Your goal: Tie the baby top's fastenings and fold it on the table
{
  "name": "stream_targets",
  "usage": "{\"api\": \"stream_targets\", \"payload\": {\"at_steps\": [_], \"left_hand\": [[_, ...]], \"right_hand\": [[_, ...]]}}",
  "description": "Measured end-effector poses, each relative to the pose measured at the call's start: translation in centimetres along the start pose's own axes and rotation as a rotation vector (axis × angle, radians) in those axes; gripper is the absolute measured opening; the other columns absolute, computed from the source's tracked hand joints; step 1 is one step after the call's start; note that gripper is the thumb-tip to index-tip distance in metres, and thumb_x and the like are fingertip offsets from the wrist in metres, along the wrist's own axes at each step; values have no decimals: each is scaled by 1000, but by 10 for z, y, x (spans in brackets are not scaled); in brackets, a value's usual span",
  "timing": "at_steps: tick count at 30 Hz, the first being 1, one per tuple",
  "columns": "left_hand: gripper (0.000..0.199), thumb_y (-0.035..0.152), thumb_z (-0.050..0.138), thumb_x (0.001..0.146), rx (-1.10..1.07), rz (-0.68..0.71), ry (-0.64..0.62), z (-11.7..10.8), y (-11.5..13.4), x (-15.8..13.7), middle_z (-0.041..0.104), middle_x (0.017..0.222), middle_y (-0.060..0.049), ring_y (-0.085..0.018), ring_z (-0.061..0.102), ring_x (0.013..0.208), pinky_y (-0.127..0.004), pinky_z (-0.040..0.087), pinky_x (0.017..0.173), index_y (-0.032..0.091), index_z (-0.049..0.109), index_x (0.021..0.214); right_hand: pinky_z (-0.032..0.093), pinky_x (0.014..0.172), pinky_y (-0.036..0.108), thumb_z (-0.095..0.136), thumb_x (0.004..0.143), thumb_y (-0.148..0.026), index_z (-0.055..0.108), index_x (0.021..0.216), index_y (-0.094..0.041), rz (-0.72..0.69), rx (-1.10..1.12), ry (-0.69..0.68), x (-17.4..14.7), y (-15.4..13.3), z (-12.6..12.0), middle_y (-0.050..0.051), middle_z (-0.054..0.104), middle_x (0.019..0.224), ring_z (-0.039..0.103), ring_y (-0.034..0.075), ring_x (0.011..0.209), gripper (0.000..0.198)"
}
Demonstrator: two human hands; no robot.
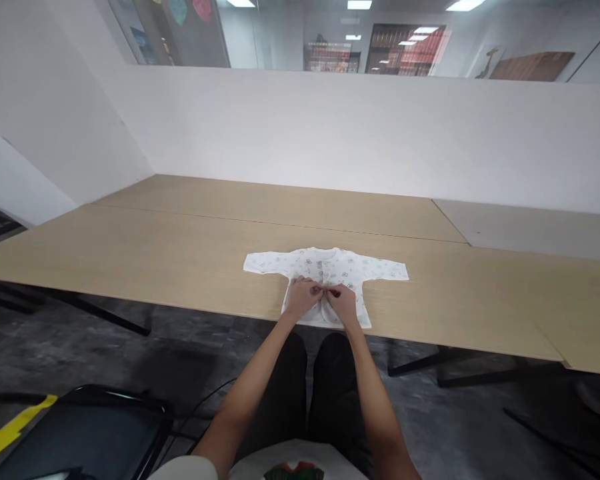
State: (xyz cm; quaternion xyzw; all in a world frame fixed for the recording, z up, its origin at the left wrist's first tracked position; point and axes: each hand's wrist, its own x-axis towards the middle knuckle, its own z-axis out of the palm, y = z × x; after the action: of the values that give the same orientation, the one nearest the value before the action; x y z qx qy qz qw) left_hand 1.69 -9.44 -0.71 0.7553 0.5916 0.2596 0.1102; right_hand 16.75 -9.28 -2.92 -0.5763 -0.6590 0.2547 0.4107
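A small white baby shirt with a fine printed pattern lies flat on the wooden table, its sleeves spread to both sides and its neckline toward the wall. On the front opening, my left hand pinches the cloth near the middle. My right hand pinches the cloth right beside it, so the fingertips of both hands nearly meet. Whatever small fastening may sit between the fingers is hidden. The shirt's lower hem reaches close to the table's near edge.
The long wooden table runs along a white wall with a window above it. Below left stands a black chair with a yellow strip beside it. Dark table legs show underneath.
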Motion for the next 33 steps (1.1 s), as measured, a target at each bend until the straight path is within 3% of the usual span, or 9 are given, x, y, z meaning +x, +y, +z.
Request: {"api": "stream_targets", "payload": {"at_steps": [6, 10, 12, 15, 18, 22, 26, 29, 33], "left_hand": [[20, 28, 54, 85, 211, 164, 24, 2, 4, -9, 68, 86, -11, -26, 56, 94, -41, 35, 87, 19, 71, 86], [23, 27, 49, 87, 356, 303, -13, -10, -5, 1, 67, 90, -13, -28, 56, 96, -43, 35, 88, 16, 69, 88], [26, 30, 47, 89, 377, 205, 6, -24, -23, 16, 67, 97, -12, -28, 57, 99, -43, 35, 89, 17, 68, 94], [33, 26, 38, 92, 383, -6, 96, -47, -64, 38, 63, 116, -12, -26, 53, 111, -40, 34, 95, 17, 62, 114], [42, 24, 35, 91, 401, -166, 11, -64, -104, 51, 55, 130, -14, -27, 49, 118, -39, 35, 96, 15, 50, 130], [46, 35, 42, 90, 460, -228, -133, -76, -131, 58, 53, 131, -17, -31, 44, 122, -44, 31, 102, 15, 50, 131], [41, 41, 53, 84, 512, -217, -218, -89, -134, 71, 55, 126, -17, -34, 43, 122, -46, 30, 101, 18, 63, 116], [39, 43, 53, 84, 547, -170, -139, -113, -128, 89, 57, 121, -19, -34, 45, 118, -46, 31, 98, 15, 65, 108], [39, 44, 46, 89, 542, -115, 137, -166, -112, 117, 62, 107, -18, -31, 53, 106, -43, 32, 94, 11, 62, 103]], "right_hand": [[46, 74, 28, 54, 78, -15, 75, 84, -20, -25, -196, -43, -4, -9, 3, 7, 66, 81, 60, 18, 76, 23], [44, 78, 27, 50, 81, -17, 75, 87, -15, -76, -337, -193, 12, -10, -8, 8, 67, 85, 59, 19, 82, 25], [43, 81, 27, 49, 83, -20, 73, 95, -13, -52, -406, -213, 33, -4, -25, 9, 68, 93, 60, 21, 86, 28], [39, 93, 28, 40, 87, -18, 61, 120, -10, 36, -541, -75, 70, 13, -61, 14, 61, 120, 56, 22, 107, 40], [36, 98, 36, 38, 89, -19, 53, 129, -12, 81, -711, -137, 98, 32, -93, 15, 59, 124, 51, 25, 117, 44], [30, 100, 49, 43, 88, -26, 57, 125, -15, 128, -952, -273, 110, 44, -113, 16, 62, 119, 51, 30, 116, 41], [39, 88, 37, 48, 87, -29, 66, 111, -14, 144, -993, -403, 116, 39, -124, 15, 66, 111, 58, 27, 106, 34], [41, 76, 28, 49, 88, -35, 65, 111, -14, 109, -973, -424, 128, 24, -142, 15, 66, 110, 61, 24, 99, 35], [38, 67, 28, 39, 94, -49, 60, 110, -9, 2, -1037, -117, 149, -8, -181, 19, 66, 99, 61, 26, 88, 48]]}}
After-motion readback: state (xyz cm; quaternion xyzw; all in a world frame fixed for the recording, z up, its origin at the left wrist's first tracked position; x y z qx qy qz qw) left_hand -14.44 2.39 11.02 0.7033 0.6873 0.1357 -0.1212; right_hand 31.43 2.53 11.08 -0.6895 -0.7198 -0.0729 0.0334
